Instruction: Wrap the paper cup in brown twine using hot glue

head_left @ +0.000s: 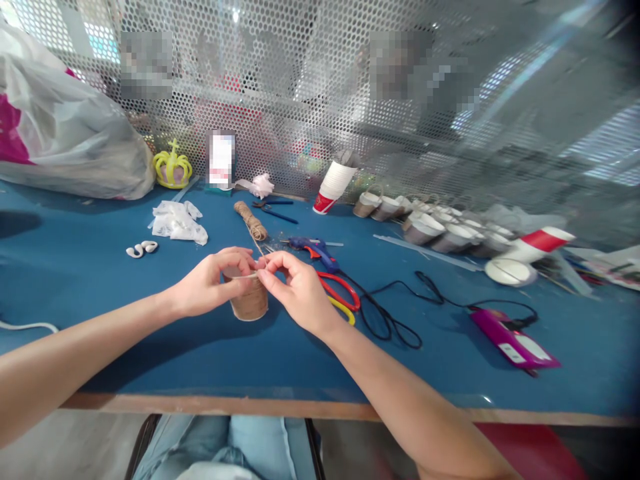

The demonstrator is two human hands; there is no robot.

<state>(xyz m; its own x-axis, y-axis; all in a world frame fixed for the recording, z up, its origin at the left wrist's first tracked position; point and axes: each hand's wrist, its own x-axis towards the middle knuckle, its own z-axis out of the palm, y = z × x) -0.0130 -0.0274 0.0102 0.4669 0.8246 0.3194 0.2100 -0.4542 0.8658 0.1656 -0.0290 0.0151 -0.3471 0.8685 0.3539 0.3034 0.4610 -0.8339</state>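
A small cup wrapped in brown twine is held just over the blue table, near its front. My left hand grips the cup's left side and rim, with its fingers curled round the edge. At the right of the rim, my right hand pinches a strand of jute twine. The strand runs up to a twine bundle lying behind the cup. Just beyond my right hand lies a blue glue gun, its cord trailing right. Red-and-yellow-handled scissors are partly hidden by that hand.
Blue-handled pliers lie behind the twine. A stack of paper cups leans beside several wrapped cups at the back right. A purple power strip lies right. White plastic and a large bag are left.
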